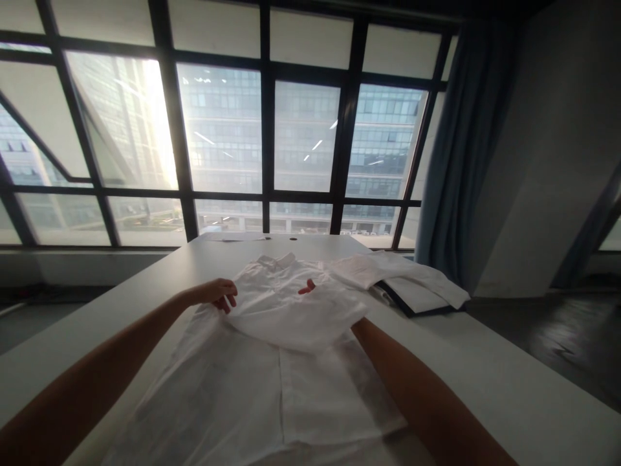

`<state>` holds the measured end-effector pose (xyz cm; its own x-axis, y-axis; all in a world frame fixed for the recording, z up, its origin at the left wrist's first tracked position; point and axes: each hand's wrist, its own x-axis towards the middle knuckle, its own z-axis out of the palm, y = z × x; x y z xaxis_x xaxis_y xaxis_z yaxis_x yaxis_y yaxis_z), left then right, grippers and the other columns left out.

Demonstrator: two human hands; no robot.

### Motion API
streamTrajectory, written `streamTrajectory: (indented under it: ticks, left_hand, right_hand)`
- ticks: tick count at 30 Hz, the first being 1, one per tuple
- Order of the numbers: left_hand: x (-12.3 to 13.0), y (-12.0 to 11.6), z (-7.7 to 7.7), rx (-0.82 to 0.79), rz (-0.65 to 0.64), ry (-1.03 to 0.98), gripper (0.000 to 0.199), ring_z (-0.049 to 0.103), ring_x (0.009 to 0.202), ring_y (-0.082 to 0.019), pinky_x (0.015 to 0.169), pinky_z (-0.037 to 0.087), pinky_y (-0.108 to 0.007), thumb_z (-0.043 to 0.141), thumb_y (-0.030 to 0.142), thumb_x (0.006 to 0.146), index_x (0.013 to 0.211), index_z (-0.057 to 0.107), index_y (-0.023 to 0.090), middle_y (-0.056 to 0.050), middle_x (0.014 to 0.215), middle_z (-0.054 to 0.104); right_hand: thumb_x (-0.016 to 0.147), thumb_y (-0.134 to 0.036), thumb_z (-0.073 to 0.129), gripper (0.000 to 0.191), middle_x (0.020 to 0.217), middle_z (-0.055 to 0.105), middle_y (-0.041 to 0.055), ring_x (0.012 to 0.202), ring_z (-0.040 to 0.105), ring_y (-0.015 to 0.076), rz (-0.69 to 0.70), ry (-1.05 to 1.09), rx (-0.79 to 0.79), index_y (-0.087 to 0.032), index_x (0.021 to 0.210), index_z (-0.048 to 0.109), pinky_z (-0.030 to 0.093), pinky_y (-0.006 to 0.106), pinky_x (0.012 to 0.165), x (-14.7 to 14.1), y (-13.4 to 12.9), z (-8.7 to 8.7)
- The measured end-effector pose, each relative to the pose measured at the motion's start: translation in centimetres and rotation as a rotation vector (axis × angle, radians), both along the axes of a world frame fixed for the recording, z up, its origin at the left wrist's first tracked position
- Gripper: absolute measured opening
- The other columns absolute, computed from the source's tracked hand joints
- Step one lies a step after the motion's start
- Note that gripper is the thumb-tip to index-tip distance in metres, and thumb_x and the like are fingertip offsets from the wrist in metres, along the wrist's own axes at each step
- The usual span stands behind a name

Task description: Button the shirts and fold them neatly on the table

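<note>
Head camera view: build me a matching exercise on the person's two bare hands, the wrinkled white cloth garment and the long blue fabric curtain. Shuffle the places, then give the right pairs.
1. bare left hand
2. bare right hand
3. wrinkled white cloth garment
4. long blue fabric curtain

A. hanging right of the black-framed windows
B. mostly hidden by white cloth, some fingers showing
C. spread over the smooth white table
D. at the garment's edge, uncovered

Pairs: 1-D, 2-B, 3-C, 4-A
</note>
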<state>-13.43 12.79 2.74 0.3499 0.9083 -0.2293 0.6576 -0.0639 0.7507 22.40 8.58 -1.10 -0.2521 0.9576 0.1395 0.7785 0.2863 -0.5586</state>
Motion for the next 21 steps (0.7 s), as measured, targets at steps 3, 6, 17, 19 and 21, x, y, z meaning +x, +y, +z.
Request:
streamTrajectory:
  ticks: [3, 6, 17, 19, 21]
  left_hand:
    - [-0.7, 1.8, -1.0, 0.329, 0.077, 0.337, 0.027, 0.065, 0.071, -0.019, 0.069, 0.048, -0.029, 0.054, 0.043, 0.078, 0.083, 0.062, 0.017, -0.008, 0.089, 0.071]
    - [-1.5, 3.0, -2.3, 0.560, 0.109, 0.611, 0.032, 0.065, 0.093, -0.024, 0.082, 0.048, -0.032, 0.053, 0.047, 0.081, 0.089, 0.068, 0.020, -0.009, 0.102, 0.070]
    - [-3.1, 5.4, -5.1, 0.430, 0.343, 0.643, 0.044, 0.065, 0.101, -0.027, 0.079, 0.049, -0.032, 0.046, 0.047, 0.087, 0.108, 0.068, 0.015, -0.014, 0.108, 0.071]
    - [-3.6, 6.0, -5.3, 0.421, 0.347, 0.618, 0.039, 0.066, 0.098, -0.026, 0.078, 0.049, -0.029, 0.045, 0.042, 0.087, 0.099, 0.071, 0.015, -0.013, 0.104, 0.072]
    - [-4.2, 6.4, -5.5, 0.442, 0.403, 0.578, 0.040, 0.066, 0.098, -0.025, 0.076, 0.049, -0.028, 0.041, 0.040, 0.089, 0.096, 0.071, 0.014, -0.013, 0.104, 0.072]
  right_hand:
    - [0.087, -0.057, 0.054, 0.057, 0.109, 0.069, 0.0112, 0.092, 0.066, 0.0200, 0.328, 0.205, -0.378, -0.014, 0.124, 0.061, 0.051, 0.029, 0.077, -0.6, -1.5, 1.9]
    - [0.076, -0.057, 0.068, 0.059, 0.106, 0.067, 0.0079, 0.083, 0.064, 0.0158, 0.460, 0.028, -0.508, -0.015, 0.118, 0.063, 0.050, 0.025, 0.072, -1.5, -3.6, 3.4]
    - [0.072, -0.044, 0.075, 0.034, 0.061, 0.061, 0.0011, 0.054, 0.058, 0.0131, 0.122, -0.220, -0.514, -0.013, 0.083, 0.065, 0.045, 0.022, 0.052, -3.7, -7.6, 2.7]
    - [0.075, -0.035, 0.072, 0.025, 0.055, 0.056, -0.0013, 0.049, 0.053, 0.0101, 0.143, -0.144, -0.542, -0.013, 0.072, 0.061, 0.043, 0.019, 0.048, -3.4, -7.3, 3.0]
    - [0.078, -0.030, 0.069, 0.020, 0.059, 0.055, -0.0021, 0.049, 0.051, 0.0077, 0.123, -0.019, -0.470, -0.013, 0.073, 0.060, 0.041, 0.017, 0.046, -2.9, -7.0, 3.4]
